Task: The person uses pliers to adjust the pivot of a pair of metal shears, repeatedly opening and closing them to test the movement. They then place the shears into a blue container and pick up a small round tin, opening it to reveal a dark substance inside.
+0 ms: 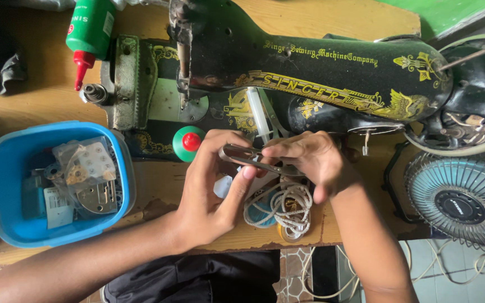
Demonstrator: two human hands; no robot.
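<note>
Both my hands meet on a small metal tool (252,157), flat and silvery, held just above the tabletop (40,101) in front of the black sewing machine (332,73). My left hand (209,191) has a grip clenched on the tool's near end, thumb pressed up along it; my right hand (304,160) pinches the far end from above, fingers curled over it. Directly beneath lies a loose coil of white cord (287,205) near the tabletop's front edge. Just left of my left hand, a round green cap with a red knob (189,141) sits against the machine base. Further left, a blue plastic tub (7,185) holds small metal parts in clear bags. A green bottle with red nozzle (90,33) lies at the top left. A small fan (467,196) stands off to the right.
</note>
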